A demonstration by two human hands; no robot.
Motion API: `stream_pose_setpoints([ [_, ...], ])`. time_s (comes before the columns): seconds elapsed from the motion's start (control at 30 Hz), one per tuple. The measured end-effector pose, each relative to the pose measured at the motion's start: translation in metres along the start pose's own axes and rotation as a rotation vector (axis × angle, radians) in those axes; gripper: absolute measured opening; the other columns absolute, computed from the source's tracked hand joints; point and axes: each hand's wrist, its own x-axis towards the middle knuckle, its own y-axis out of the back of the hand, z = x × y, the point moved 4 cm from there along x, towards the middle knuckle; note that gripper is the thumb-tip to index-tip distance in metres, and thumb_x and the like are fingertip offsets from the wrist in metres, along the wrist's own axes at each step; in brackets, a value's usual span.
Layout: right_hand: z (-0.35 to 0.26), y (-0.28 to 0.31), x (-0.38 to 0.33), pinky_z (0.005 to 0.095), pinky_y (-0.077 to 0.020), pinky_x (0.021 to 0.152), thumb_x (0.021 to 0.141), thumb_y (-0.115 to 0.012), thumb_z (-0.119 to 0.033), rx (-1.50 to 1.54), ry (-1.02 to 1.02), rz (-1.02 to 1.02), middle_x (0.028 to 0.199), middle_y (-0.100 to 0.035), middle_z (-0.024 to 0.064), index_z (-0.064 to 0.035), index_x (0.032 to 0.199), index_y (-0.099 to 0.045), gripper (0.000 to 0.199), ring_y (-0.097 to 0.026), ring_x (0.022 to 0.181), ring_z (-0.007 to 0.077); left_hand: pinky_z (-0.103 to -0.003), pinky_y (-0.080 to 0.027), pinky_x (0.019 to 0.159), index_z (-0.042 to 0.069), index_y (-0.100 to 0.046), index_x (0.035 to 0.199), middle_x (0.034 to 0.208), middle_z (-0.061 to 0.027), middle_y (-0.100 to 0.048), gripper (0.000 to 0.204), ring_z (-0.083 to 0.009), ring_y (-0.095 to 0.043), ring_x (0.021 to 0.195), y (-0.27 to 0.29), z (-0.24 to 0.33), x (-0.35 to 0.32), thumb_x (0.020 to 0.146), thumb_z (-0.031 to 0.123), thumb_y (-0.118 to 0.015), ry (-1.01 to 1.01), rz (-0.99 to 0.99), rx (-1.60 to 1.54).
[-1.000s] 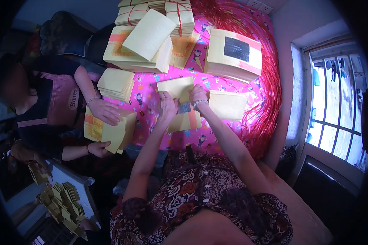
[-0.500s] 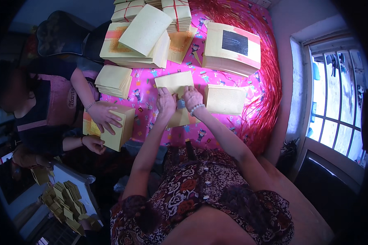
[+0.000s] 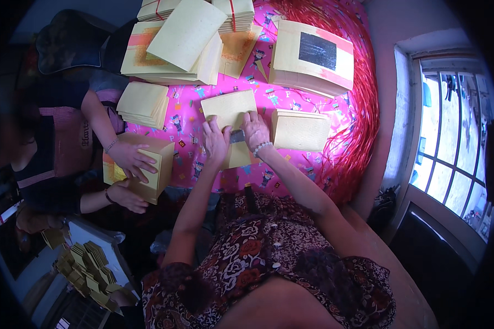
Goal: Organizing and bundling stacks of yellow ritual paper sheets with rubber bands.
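Note:
A pale yellow paper sheet [image 3: 228, 107] lies in front of me, partly folded, with a dark patch showing between my hands. My left hand [image 3: 216, 141] grips its left side with bent fingers on top and the thumb toward the middle. On the right side my right hand [image 3: 256, 132], a beaded bracelet at its wrist, holds the same sheet with curled fingers. Just right of that hand sits a small stack of folded yellow paper [image 3: 301, 130]. A lower part of the sheet extends beneath and between my wrists.
At the left, a co-worker's hands [image 3: 134, 159] touch a thick yellow paper stack [image 3: 160, 151]. Larger stacks [image 3: 173, 60] and a paper block with a dark square [image 3: 282, 55] stand at the back. Red strands [image 3: 362, 126] line the right edge of the pink cloth [image 3: 192, 164].
My hands stay on the sheet, their fingers shifting slightly. The co-worker's lower hand has opened out flatter by the stack. The whole view has shifted a little.

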Motion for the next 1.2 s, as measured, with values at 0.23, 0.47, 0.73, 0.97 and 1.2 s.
stream_pose_setpoints([
  [0.23, 0.000, -0.004, -0.002, 0.0398, -0.0459, 0.080, 0.080, -0.062, -0.017, -0.001, -0.004, 0.013, 0.097, -0.052, 0.0139, -0.0043, 0.097, -0.050, 0.025, -0.054, 0.094, 0.0300, -0.046, -0.044, 0.079, 0.002, -0.039, 0.123, 0.104, -0.0204, -0.044, 0.056, -0.0404, -0.051, 0.095, 0.005, 0.002, -0.001, 0.083, 0.030, -0.064, -0.013, 0.035, 0.000],
  [0.47, 0.002, -0.007, 0.003, 0.0392, -0.0466, 0.082, 0.080, -0.062, -0.017, -0.007, 0.000, -0.012, 0.099, -0.052, 0.0145, -0.0042, 0.099, -0.049, 0.026, -0.054, 0.095, 0.0300, -0.045, -0.044, 0.080, 0.004, -0.039, 0.124, 0.105, -0.0211, -0.044, 0.056, -0.0406, -0.051, 0.097, 0.000, -0.003, -0.001, 0.082, 0.029, -0.066, 0.013, 0.042, -0.058],
  [0.73, -0.012, 0.007, 0.006, 0.0389, -0.0506, 0.077, 0.076, -0.068, -0.022, -0.159, 0.085, -0.110, 0.101, -0.051, 0.0125, -0.0046, 0.104, -0.046, 0.039, -0.058, 0.091, 0.0279, -0.043, -0.044, 0.077, 0.004, -0.046, 0.111, 0.093, -0.0174, -0.050, 0.042, -0.0346, -0.052, 0.092, 0.006, -0.029, 0.012, 0.080, 0.021, -0.068, 0.242, -0.025, -0.515],
  [0.97, -0.016, 0.009, 0.003, 0.0311, -0.0440, 0.066, 0.083, -0.052, -0.021, -0.530, 0.448, 0.054, 0.092, -0.048, 0.0058, -0.0079, 0.093, -0.055, 0.017, -0.054, 0.080, 0.0178, -0.043, -0.048, 0.071, 0.000, -0.049, 0.104, 0.088, -0.0171, -0.058, 0.040, -0.0337, -0.060, 0.078, 0.007, -0.051, 0.010, 0.085, 0.033, -0.062, 0.368, 0.049, -0.225],
  [1.2, -0.034, 0.022, 0.001, 0.0324, -0.0445, 0.069, 0.081, -0.052, -0.016, -0.508, 0.427, 0.038, 0.092, -0.050, 0.0060, -0.0076, 0.086, -0.060, 0.013, -0.054, 0.086, 0.0193, -0.029, -0.054, 0.060, -0.003, -0.049, 0.110, 0.091, -0.0124, -0.059, 0.030, -0.0209, -0.064, 0.079, -0.015, -0.073, 0.011, 0.090, 0.017, -0.059, 0.683, 0.046, -1.190],
])
